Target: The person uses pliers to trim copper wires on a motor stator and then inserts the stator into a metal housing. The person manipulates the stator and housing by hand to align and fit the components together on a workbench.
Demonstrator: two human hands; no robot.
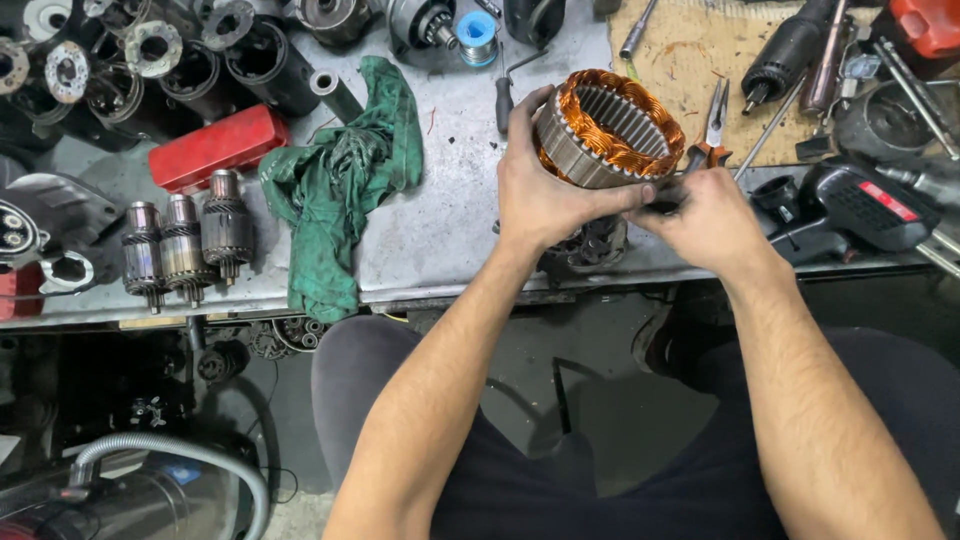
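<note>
A ring-shaped stator (608, 130) with copper windings and a steel laminated core is held tilted above the grey metal workbench (450, 220). My left hand (545, 195) grips its left side and lower rim. My right hand (700, 220) pinches at the stator's lower right edge, fingers closed on something small and dark that I cannot make out. A dark round motor housing (590, 248) lies on the bench just under my hands.
A green rag (340, 190) lies left of centre. Three armatures (185, 245) stand near the front edge at left, beside a red box (215, 148). Pliers (712, 130), screwdrivers and a black power tool (860, 205) lie to the right. Motor housings crowd the back left.
</note>
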